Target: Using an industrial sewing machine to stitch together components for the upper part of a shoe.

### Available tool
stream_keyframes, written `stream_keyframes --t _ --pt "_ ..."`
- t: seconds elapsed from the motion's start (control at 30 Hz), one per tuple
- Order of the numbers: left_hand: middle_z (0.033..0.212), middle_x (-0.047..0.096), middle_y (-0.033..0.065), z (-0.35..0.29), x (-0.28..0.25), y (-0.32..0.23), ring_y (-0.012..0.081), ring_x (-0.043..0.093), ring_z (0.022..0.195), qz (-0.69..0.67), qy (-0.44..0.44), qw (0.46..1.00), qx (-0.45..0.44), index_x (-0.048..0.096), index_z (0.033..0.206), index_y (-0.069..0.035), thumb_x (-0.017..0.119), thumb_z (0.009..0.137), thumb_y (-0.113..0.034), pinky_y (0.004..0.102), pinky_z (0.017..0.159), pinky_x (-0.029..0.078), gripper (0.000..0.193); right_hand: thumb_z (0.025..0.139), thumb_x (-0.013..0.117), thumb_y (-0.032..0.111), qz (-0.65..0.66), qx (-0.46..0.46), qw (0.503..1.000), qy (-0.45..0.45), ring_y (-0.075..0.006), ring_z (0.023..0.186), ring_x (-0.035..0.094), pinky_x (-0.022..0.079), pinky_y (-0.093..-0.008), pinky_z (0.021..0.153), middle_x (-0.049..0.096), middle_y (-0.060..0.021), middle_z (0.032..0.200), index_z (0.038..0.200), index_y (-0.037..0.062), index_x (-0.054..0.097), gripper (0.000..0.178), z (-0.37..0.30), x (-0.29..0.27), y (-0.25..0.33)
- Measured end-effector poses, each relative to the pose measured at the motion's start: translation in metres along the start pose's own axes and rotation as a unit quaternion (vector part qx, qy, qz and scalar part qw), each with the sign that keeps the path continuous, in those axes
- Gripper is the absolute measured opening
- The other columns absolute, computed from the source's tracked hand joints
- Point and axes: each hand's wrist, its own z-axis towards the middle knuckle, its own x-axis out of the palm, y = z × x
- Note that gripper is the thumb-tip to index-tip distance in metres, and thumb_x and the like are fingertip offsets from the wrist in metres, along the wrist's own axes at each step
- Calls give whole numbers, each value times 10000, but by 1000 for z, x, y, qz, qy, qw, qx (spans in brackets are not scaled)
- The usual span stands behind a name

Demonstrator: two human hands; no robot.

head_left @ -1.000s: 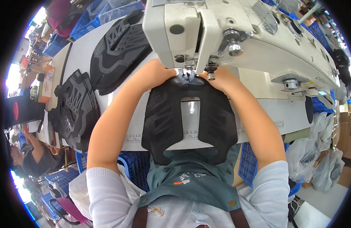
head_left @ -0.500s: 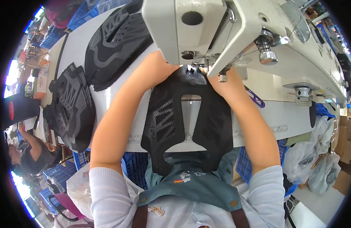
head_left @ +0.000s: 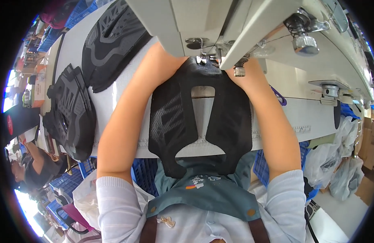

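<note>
A black shoe upper point(head_left: 231, 117), with a grey mesh patterned patch on its left half, lies face up under the sewing machine point(head_left: 158, 24). Its toe end is beneath the presser foot point(head_left: 202, 60), and its two heel ends hang past the table's front edge over my apron. My left hand point(head_left: 166, 60) rests at the left edge of the toe end, its fingers hidden behind the machine head. On the opposite edge is my right hand point(head_left: 245, 75), close by the needle area, with its fingers also hidden by the machine.
More shoe uppers lie left on the white table point(head_left: 114, 103): a far stack point(head_left: 110, 52) and a nearer stack point(head_left: 73, 117). A purple-handled tool point(head_left: 279, 96) is beyond my right forearm. Blue crates point(head_left: 144, 176) stand below the table. Another person point(head_left: 31, 162) sits at far left.
The view has shifted, and the machine head looks larger and closer. Both hands stay beside the toe end, and the upper remains under the presser foot.
</note>
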Motion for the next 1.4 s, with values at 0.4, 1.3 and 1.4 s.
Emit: stream_keyframes --t 0.4,1.3,1.4 --pt "835 636 171 -2 0 -2 348 605 811 22 23 998 -46 617 870 -27 520 826 -158 398 693 486 169 756 568 147 19 -12 998 -51 -270 647 636 494 -392 576 640 -93 677 666 106 669 142 -8 -3 5" --pt "902 659 179 -3 -7 -5 304 628 858 -200 79 955 -207 628 1011 -19 640 761 -189 348 755 478 303 687 611 159 62 53 997 18 -255 668 637 497 -377 616 634 -73 680 658 118 676 82 -1 3 2" --pt "903 650 194 -4 -2 -1 331 619 860 -158 68 966 -194 625 989 -9 623 757 -172 363 748 479 284 695 601 155 -4 58 996 62 -261 647 634 494 -382 591 631 -78 666 651 117 669 90 -1 -1 6"
